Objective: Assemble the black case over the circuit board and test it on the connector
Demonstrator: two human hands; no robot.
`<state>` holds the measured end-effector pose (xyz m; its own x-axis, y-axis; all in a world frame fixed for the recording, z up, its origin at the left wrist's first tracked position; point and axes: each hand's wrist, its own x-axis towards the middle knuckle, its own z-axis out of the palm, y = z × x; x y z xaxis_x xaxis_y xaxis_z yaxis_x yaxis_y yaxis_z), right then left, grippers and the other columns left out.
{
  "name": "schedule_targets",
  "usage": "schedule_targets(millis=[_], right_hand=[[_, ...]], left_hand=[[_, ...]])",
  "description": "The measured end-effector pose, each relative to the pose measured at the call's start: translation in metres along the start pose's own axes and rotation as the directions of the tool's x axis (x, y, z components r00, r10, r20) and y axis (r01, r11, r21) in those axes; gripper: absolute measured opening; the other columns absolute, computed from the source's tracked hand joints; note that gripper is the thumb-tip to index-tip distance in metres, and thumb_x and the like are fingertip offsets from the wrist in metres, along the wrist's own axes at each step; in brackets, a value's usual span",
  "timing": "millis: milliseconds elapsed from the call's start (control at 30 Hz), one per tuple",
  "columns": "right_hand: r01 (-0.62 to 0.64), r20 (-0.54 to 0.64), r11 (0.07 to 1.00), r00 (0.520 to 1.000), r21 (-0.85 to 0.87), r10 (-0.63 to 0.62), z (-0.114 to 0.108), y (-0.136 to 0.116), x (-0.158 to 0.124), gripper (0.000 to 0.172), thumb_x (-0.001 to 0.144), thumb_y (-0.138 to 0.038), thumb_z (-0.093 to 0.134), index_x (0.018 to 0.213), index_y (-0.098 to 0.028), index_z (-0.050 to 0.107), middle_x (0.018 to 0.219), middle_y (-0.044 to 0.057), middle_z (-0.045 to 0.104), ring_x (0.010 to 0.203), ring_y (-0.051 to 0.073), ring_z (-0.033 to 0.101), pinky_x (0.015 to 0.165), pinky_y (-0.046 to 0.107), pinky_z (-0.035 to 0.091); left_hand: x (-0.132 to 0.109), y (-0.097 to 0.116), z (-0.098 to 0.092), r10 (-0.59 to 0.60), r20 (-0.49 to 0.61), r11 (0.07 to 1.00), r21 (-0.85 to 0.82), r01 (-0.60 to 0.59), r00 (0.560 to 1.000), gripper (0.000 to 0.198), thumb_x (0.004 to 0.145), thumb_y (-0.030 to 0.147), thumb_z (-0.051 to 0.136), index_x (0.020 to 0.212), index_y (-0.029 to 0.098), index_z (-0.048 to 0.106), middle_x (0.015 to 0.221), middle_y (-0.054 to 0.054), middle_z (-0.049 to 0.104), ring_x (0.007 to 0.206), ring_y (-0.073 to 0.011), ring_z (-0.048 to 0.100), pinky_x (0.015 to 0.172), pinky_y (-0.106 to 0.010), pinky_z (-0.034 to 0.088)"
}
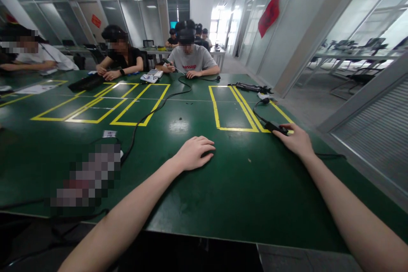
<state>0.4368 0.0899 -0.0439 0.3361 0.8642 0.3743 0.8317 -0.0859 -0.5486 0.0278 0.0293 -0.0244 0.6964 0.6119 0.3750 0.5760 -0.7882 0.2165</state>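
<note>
My left hand (196, 153) rests palm down on the green table (204, 195). Its fingers lie loosely curved, the thumb apart, and nothing shows in it. Over at the right, my right hand (297, 139) has its thumb and fingers around a small black oblong device (274, 128), near the yellow tape lines. From the device's far end a thin black cable (256, 114) curves up to a rounded black end piece (265, 100). Another stretch of black cord (330, 155) runs right from beneath my right wrist. The device's exact kind cannot be made out.
Yellow tape rectangles (218, 110) mark the table. A long black cable (137, 125) crosses it, near a pixelated object (91, 174) and a small label (109, 134). Folded black stand-like gear (250, 88) lies far right. Several people sit opposite, one handling a cable.
</note>
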Motion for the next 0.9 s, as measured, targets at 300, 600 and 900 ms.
schedule_targets(millis=[300,600,900], right_hand=[[-0.274,0.017,0.961,0.961,-0.029,0.275,-0.018,-0.018,-0.004,0.042,0.092,-0.034,0.049,0.121,-0.012,0.071,0.048,0.003,0.058,0.068,0.03,0.069,0.072,0.039,0.053],[-0.078,-0.039,0.996,0.996,-0.04,0.077,-0.007,-0.003,-0.003,0.048,0.075,-0.048,0.072,0.112,-0.016,0.071,0.114,0.019,0.072,0.09,0.034,0.071,0.08,0.046,0.056],[-0.005,-0.089,0.999,0.996,-0.051,0.001,-0.018,-0.014,-0.005,0.039,0.08,-0.047,0.069,0.099,-0.015,0.076,0.098,0.02,0.072,0.094,0.039,0.068,0.082,0.049,0.053]], left_hand=[[-0.001,0.004,0.0,-0.006,0.02,1.0,-0.024,0.006,1.0,0.02,0.097,0.028,0.06,0.109,0.021,0.075,0.125,-0.007,0.074,0.117,-0.0241,0.066,0.101,-0.041,0.053],[-0.001,0.003,0.001,-0.022,0.037,0.999,-0.043,0.024,0.999,0.02,0.097,0.028,0.061,0.109,0.021,0.076,0.125,-0.007,0.074,0.117,-0.024,0.067,0.101,-0.041,0.054],[-0.001,0.003,0.002,-0.044,0.045,0.997,-0.061,0.046,0.998,0.02,0.096,0.028,0.062,0.108,0.021,0.076,0.124,-0.007,0.074,0.116,-0.0239,0.067,0.1,-0.041,0.055]])
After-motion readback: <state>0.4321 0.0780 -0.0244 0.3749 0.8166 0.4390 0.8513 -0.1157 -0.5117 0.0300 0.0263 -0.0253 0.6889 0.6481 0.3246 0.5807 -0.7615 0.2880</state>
